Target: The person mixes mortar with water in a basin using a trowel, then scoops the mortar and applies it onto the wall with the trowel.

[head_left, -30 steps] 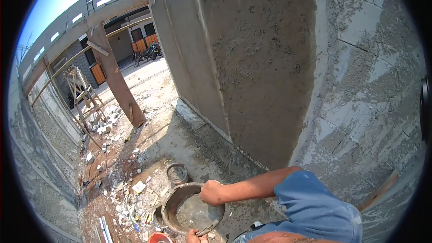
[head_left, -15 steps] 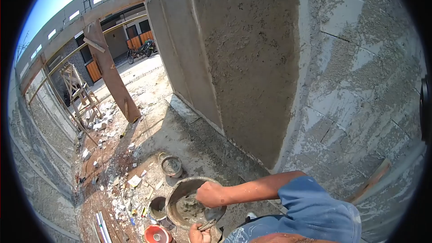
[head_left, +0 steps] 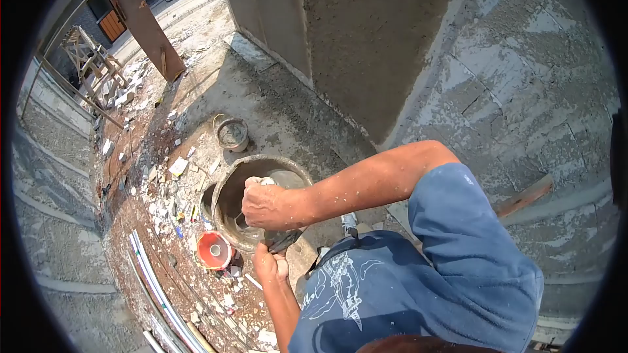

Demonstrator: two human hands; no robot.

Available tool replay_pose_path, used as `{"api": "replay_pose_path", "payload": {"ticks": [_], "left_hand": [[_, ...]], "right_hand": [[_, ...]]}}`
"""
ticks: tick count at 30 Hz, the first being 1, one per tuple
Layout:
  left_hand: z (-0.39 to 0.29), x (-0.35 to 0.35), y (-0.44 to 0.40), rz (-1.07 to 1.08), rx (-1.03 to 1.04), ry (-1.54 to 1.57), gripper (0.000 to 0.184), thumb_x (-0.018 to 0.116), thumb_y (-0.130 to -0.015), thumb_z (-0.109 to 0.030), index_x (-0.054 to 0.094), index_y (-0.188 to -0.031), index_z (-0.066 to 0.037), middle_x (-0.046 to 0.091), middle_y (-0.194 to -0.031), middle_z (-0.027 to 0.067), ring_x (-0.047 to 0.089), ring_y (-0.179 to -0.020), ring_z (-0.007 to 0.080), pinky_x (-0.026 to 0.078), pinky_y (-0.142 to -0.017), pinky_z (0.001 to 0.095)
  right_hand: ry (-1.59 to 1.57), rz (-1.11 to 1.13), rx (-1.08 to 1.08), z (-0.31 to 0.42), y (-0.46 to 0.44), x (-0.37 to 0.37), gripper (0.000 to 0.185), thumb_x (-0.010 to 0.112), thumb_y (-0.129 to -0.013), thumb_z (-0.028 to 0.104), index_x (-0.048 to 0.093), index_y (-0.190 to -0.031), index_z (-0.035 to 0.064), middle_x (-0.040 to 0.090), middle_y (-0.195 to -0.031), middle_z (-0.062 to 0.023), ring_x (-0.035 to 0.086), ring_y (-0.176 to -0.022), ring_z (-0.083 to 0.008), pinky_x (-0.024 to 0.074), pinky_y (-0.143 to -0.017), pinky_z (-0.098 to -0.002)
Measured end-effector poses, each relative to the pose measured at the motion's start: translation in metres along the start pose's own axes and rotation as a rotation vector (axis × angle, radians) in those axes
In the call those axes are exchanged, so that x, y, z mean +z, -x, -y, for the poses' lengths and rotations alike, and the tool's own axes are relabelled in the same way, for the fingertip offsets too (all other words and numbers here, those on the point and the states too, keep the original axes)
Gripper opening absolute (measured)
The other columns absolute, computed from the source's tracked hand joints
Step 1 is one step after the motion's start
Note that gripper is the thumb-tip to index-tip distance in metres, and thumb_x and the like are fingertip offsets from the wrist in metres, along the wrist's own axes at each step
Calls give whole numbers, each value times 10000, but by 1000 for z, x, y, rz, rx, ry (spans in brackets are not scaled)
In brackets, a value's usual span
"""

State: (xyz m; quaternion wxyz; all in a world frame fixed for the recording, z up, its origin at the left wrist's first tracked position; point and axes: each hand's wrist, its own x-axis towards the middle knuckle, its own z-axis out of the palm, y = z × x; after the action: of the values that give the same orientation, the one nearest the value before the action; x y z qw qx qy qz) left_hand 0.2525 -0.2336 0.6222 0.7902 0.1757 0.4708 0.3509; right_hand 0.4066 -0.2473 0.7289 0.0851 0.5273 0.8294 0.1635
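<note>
A large round mortar tub (head_left: 219,191) stands in front of me, its rim crusted and grey mortar inside. My right hand (head_left: 265,206) is a fist over the tub, closed round a trowel whose pale handle end (head_left: 267,181) shows above the fingers. The blade is mostly hidden beneath the fist. My left hand (head_left: 269,265) is at the near edge of the tub, fingers curled closed. Beside its fingertips, a dark flat piece (head_left: 286,240) lies against the rim. What this hand grips is not clear.
Beyond the tub is a small bucket (head_left: 232,134) of mortar; an orange-red bucket (head_left: 214,250) stands to the left. Rubble and long pipes (head_left: 154,287) cover the left ground. A plastered wall (head_left: 366,33) rises ahead, and a wooden plank (head_left: 523,196) leans at right.
The view has tilted downward, so the tub sits higher in the picture. My right hand has moved to the tub's near left side, and a pale handle end now shows. My left hand remains by the rim.
</note>
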Motion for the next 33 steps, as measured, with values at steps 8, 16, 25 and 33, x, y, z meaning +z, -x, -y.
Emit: {"api": "replay_pose_path", "payload": {"ticks": [8, 16, 25, 33], "left_hand": [[-6, -62, -4, 32, -27, 4, 71, 584, -809, 28, 569, -879, 29, 617, -864, 148, 664, -735, 268, 570, -622, 388], [-1, -77, -19, -14, -36, -28, 105, 574, -807, 34, 561, -908, 60, 612, -888, 156, 667, -737, 287, 611, -666, 417], [-10, -64, -15, -21, 2, 1, 55, 571, -799, 52, 544, -844, 37, 569, -818, 135, 631, -656, 272, 596, -604, 414], [-13, -59, -11, 18, -5, 16, 47, 571, -801, 50, 547, -838, 34, 562, -780, 121, 626, -637, 267, 564, -551, 407]], "right_hand": [[-72, 181, 264, -18, 20, 25, 134, 696, -741, 223, 747, -701, 105, 704, -736, -81, 699, -723, -227, 486, -623, -379], [-916, 630, 509, 8, 17, 65, 404, 719, -841, 363, 741, -1094, 48, 740, -1004, -187, 701, -993, -368, 542, -832, -480], [-524, 87, 393, 24, 4, 46, 190, 697, -744, 213, 739, -758, 28, 696, -694, -195, 717, -665, -365, 571, -602, -459], [-355, -154, 432, 6, 5, 45, 86, 704, -692, 151, 748, -692, 77, 703, -672, -127, 724, -679, -273, 541, -595, -398]]}}
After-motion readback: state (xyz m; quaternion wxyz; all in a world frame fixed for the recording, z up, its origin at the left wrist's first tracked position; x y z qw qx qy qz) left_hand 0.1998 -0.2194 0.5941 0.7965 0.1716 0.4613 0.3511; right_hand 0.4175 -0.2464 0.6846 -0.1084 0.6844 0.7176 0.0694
